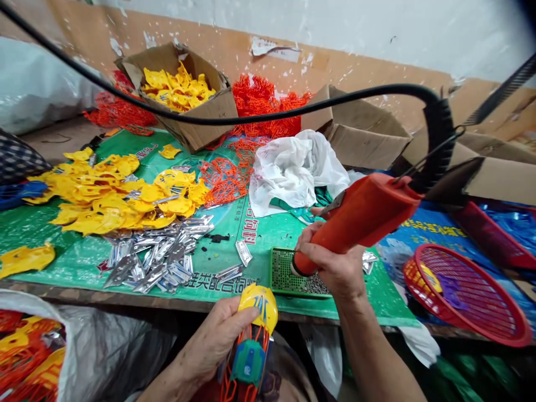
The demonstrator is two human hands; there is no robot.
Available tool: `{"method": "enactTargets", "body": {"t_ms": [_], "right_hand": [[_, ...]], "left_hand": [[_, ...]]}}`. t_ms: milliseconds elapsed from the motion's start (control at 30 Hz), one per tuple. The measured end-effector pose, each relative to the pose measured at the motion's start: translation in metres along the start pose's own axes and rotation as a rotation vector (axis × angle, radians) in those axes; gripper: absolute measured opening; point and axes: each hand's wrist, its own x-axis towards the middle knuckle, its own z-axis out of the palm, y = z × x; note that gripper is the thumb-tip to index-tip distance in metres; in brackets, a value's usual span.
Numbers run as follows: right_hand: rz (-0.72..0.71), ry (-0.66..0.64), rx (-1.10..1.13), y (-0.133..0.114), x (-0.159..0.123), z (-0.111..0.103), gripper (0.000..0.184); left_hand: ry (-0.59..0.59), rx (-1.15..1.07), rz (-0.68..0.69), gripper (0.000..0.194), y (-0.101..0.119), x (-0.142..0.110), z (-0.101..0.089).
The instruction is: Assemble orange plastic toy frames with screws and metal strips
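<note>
My left hand [224,329] is closed round a plastic toy assembly at the table's front edge. A yellow rounded shell [260,307] forms its top, with a green block [247,362] and orange strips below. My right hand [335,268] grips a red electric screwdriver [360,215], tilted, its lower end over a green tray [278,287] of small metal screws. The black cable of the screwdriver [268,118] arcs leftward across the view. Silver foil-like pieces [154,262] lie heaped left of the tray, in front of many yellow shells [104,190].
A carton of yellow parts [196,123] stands at the back beside red-orange plastic strips [259,95]. A white bag [293,167] lies behind the tray. To the right is a red basket [473,296]; an open sack [79,335] of parts sits at lower left.
</note>
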Motion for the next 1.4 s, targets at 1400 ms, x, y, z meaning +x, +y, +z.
{"method": "enactTargets", "body": {"t_ms": [1400], "right_hand": [[-0.119, -0.084, 0.268, -0.036, -0.031, 0.013, 0.037]], "left_hand": [[0.013, -0.224, -0.003, 0.033, -0.032, -0.007, -0.011]]}}
